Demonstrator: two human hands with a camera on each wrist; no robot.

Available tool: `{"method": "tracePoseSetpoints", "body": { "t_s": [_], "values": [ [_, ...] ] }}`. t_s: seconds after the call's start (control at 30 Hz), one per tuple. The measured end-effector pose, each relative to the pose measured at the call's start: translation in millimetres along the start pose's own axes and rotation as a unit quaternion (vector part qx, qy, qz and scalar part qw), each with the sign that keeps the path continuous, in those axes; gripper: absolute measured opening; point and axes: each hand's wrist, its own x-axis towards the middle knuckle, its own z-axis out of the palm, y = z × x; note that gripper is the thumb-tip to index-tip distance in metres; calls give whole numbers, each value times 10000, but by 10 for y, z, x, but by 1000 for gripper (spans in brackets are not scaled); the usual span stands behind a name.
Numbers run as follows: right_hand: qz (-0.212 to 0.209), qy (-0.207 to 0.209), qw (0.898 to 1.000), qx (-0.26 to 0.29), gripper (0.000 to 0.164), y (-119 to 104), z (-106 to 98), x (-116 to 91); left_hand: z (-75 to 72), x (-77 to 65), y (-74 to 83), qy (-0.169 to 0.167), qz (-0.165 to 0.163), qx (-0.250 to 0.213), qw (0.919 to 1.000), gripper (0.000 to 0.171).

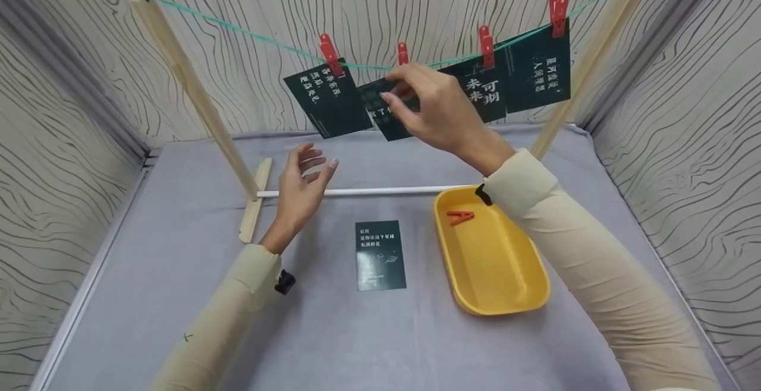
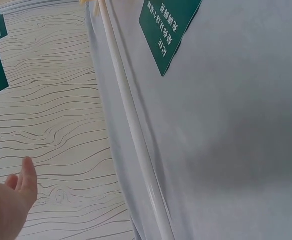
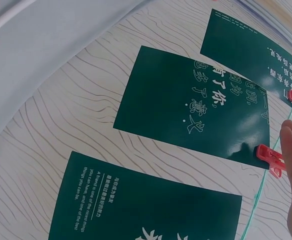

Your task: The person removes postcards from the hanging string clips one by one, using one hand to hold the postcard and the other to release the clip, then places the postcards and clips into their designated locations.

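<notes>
Four dark green cards with white writing hang from a green string by red clips. My right hand [image 1: 443, 109] is raised at the second card from the left [image 3: 161, 95], in front of part of it. Its fingers are bent, with thumb and forefinger apart. In the right wrist view a straight finger lies beside that card's red clip [image 3: 271, 159]. To the left hangs another card [image 1: 330, 103]; to the right are two more, one a lettered card [image 1: 538, 70]. My left hand [image 1: 302, 186] hovers below the leftmost card, fingers loosely curved around nothing.
A dark green card [image 1: 380, 254] lies on the grey cloth [image 1: 410, 343]. Right of it stands a yellow tray [image 1: 493, 305] holding a red clip [image 1: 460, 218]. Wooden posts [image 1: 190, 88] carry the string, and a white rod [image 1: 380, 191] runs low between them.
</notes>
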Motion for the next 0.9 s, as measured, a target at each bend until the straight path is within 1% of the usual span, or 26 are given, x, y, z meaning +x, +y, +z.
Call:
{"method": "tracePoseSetpoints", "body": {
  "t_s": [0.07,0.27,0.5,0.77,0.9],
  "values": [
    [-16,-20,10000,-4,28,-10,2,16,-5,9,3,0,7,-34,10000,69],
    [-55,50,9999,-68,28,-51,2,69,-8,41,17,-7,191,-48,9998,71],
    [-135,94,9997,-167,28,-69,24,104,-2,82,62,69,96,-12,9999,72],
    [-244,49,9995,-177,28,-73,33,129,-19,110,77,54,144,-38,9999,74],
    [-209,32,9996,-182,29,-86,35,145,-51,109,66,60,143,-68,9999,75]
  ]
}}
